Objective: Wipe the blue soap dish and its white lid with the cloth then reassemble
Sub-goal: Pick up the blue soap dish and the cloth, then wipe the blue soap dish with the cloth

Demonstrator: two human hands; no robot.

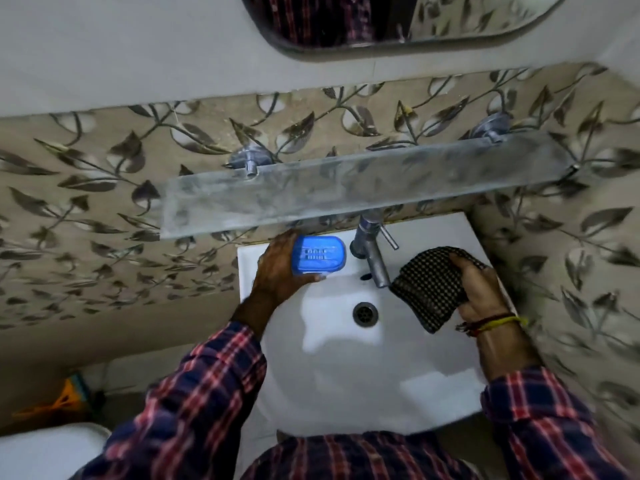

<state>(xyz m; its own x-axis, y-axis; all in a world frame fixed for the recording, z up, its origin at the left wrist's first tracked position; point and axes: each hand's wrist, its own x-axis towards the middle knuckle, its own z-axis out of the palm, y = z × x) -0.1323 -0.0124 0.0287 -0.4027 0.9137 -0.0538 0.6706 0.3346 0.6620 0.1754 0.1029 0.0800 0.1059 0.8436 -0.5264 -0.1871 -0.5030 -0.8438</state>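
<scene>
Two hands | left (277, 268) grips ridged blue soap dish (318, 255) | right (479, 289) holds checked cloth (429, 285)

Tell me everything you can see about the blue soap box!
The blue soap dish is a rounded rectangle that looks like shiny plastic, with rows of small slots across its middle. It sits at the back left of the white sink, left of the metal tap and below the glass shelf. The left hand grips its left end, fingers above and thumb below. No white lid shows.
</scene>
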